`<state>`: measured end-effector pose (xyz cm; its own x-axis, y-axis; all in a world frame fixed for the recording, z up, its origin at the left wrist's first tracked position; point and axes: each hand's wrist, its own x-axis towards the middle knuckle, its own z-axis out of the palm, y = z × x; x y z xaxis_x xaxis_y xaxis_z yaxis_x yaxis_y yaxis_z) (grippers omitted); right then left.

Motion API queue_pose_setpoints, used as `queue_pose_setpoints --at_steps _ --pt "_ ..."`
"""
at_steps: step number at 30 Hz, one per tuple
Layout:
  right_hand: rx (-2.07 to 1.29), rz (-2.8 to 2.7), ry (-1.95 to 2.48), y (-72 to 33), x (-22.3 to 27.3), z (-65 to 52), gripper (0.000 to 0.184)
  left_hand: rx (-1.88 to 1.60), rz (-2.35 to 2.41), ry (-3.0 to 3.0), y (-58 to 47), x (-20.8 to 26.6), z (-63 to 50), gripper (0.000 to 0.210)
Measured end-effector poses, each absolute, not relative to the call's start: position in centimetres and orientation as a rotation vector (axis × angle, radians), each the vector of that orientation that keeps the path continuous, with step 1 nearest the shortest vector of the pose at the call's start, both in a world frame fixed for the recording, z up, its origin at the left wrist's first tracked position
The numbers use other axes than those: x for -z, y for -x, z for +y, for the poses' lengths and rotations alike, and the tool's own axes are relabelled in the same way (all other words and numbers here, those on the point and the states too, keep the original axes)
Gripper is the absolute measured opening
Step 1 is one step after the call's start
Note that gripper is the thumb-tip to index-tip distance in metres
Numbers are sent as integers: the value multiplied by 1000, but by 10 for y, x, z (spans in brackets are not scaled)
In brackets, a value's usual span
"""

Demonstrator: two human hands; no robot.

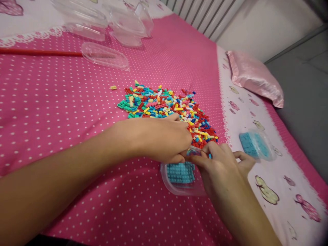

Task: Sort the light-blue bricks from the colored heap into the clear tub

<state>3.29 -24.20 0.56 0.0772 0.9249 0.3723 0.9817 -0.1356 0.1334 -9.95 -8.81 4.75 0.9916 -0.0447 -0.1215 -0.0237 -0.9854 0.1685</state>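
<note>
My left hand (164,138) reaches across the near side of a heap of small toy building bricks (156,102) in red, yellow, blue, green and white. Its fingers are curled closed, and what they hold is hidden. My right hand (220,164) meets it, with thumb and fingers pinching a small clear plastic piece (194,150) between the two hands. I cannot tell whether the left fingers grip that piece too. Just below the hands sits a clear plastic container (170,188) holding rows of joined teal bricks (180,173); my right hand partly covers it.
Another clear container (270,150) with teal bricks (251,143) lies to the right. Empty clear containers (125,24) and a red stick (43,52) beside a clear lid-like piece (105,56) lie at the back left. A pink pillow (256,77) rests on the dotted bedspread (64,92).
</note>
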Motion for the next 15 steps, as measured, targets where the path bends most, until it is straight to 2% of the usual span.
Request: queue_pose_setpoints --at_steps 4,7,11,15 --pt "611 -2021 2126 -36 -13 -244 43 142 -69 -2991 100 -47 -88 26" --pt "611 -2112 2082 -44 -16 -246 38 89 -74 -3001 100 -45 -87 26" --pt "675 -2131 2133 -53 -16 -252 31 73 -79 -2996 100 -43 -87 27" --pt "659 -2154 2202 -53 -15 -255 32 101 -72 -2964 100 -44 -86 27"
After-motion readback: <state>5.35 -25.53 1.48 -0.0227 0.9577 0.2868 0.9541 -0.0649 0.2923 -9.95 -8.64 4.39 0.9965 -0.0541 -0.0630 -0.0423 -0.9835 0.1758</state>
